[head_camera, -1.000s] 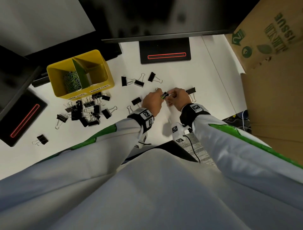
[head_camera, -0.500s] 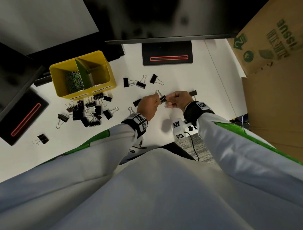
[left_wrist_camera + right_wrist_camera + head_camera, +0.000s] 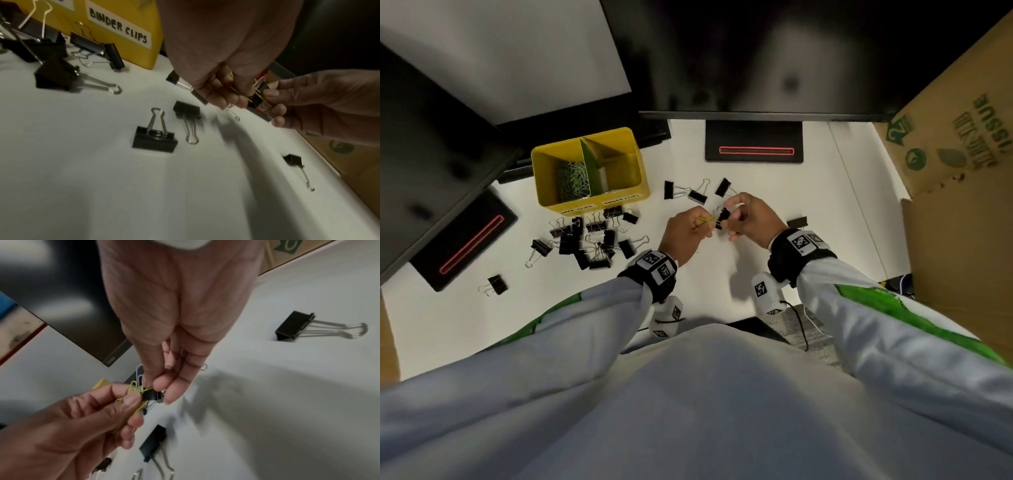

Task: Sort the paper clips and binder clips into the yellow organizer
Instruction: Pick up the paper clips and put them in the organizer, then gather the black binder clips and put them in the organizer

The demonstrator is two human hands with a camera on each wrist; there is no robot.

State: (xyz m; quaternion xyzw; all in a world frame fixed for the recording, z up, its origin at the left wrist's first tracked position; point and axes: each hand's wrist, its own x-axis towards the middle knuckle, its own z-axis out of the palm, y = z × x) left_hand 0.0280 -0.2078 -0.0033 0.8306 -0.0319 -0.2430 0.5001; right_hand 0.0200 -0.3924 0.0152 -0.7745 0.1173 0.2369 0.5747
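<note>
Head view: we hold our left hand (image 3: 685, 233) and right hand (image 3: 748, 216) fingertip to fingertip above the desk (image 3: 842, 222), the yellow organizer (image 3: 616, 202) at ten o'clock of them, nearer the left. Left wrist view: our left fingers pinch yellow paper clips (image 3: 241, 95), long axis running toward four o'clock into the black binder clip (image 3: 260, 97). Right wrist view: our right thumb and fingers pinch that binder clip (image 3: 151, 395); the paper clips (image 3: 135, 387) leave it at eight o'clock.
</note>
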